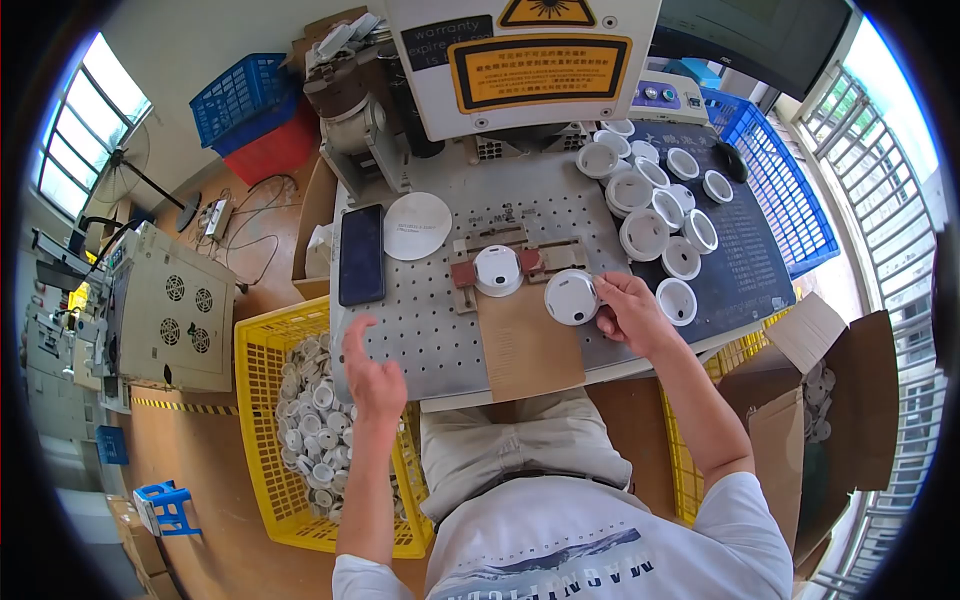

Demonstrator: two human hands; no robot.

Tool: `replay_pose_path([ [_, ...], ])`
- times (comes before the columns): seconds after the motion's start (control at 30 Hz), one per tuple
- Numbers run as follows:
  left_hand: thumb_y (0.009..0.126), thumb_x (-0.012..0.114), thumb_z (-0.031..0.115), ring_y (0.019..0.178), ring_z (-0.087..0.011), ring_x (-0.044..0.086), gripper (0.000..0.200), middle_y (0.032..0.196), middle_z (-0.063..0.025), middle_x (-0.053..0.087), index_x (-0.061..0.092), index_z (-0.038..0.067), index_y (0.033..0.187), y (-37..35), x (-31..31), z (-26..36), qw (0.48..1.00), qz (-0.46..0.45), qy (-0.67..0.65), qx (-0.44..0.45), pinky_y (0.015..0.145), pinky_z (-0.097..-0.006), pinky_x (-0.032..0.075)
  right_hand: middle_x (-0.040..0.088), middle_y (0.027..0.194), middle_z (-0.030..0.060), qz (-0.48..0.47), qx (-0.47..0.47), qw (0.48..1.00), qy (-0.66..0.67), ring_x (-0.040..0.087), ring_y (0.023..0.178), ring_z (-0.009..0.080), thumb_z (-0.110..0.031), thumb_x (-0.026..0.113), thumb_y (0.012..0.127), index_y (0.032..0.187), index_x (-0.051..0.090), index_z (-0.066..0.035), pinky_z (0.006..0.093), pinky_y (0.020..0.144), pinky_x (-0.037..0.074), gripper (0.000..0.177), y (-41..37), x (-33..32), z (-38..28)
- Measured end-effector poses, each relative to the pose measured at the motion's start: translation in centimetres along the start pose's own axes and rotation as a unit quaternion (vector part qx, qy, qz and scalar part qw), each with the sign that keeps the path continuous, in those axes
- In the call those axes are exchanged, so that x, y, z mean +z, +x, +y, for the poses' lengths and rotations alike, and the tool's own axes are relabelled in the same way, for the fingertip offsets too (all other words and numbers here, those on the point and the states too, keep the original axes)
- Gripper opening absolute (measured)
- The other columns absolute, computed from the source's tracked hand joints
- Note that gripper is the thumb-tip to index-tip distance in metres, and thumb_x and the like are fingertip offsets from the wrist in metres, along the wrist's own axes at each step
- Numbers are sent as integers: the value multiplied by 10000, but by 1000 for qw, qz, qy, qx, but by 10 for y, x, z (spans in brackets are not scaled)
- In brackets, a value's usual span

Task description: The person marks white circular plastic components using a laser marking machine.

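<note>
One perforated metal table (430, 335), yellow crate (256, 420) of white pieces (318, 430) at its left. Cardboard sheet (530, 355) lies at table front. Left hand (375, 385) near front edge: fingers apart, partly curled. Right hand (632, 312): fingers clamped on rim of white lid (570, 297), at sheet's far right corner. Seated lid (497, 268) sits between red blocks (465, 274), just beside.
</note>
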State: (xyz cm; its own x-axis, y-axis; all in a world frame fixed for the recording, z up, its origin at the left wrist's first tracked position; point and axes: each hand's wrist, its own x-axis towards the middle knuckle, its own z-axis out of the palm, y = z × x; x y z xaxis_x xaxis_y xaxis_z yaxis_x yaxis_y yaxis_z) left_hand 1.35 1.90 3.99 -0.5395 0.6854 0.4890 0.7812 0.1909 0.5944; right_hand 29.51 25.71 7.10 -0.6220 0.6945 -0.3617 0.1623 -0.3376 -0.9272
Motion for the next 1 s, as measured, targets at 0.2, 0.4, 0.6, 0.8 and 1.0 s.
replay_pose_path([
  [0.2,670,600,-46,1183,-424,477,102,1264,-259,493,620,-126,729,52,80,33,988,-90,47,114,1024,-456,380,620,1121,133,119,-187,902,-370,570,614,213,-164,730,837,1139,601,-29,340,620,486,355,-27,-5,-6],
  [0.4,708,636,17,1155,-423,467,110,1256,-279,498,698,-69,737,75,153,63,968,-152,94,177,998,-479,395,580,1213,117,59,-241,859,-447,645,779,310,-243,785,767,1079,551,-28,402,712,524,445,-32,16,1],
  [0.6,691,656,61,1085,-401,493,102,1212,-272,515,722,-14,715,28,122,69,923,-222,102,296,962,-482,414,576,1224,138,43,-292,810,-507,656,840,355,-248,777,764,998,531,-31,420,718,527,403,-29,18,8],
  [0.8,592,699,-19,1055,-423,501,198,1213,-236,502,682,-47,787,-24,58,31,972,-152,81,161,916,-495,427,566,1221,145,-4,-329,788,-520,663,860,358,-260,746,801,1007,533,-30,437,699,533,375,-4,54,6],
  [1.0,543,715,-58,1055,-424,502,282,1206,-217,501,653,-61,818,-29,43,9,993,-70,78,63,897,-495,434,561,1237,150,-37,-330,784,-525,669,835,357,-250,727,817,1006,525,-23,440,679,531,358,22,91,4],
])
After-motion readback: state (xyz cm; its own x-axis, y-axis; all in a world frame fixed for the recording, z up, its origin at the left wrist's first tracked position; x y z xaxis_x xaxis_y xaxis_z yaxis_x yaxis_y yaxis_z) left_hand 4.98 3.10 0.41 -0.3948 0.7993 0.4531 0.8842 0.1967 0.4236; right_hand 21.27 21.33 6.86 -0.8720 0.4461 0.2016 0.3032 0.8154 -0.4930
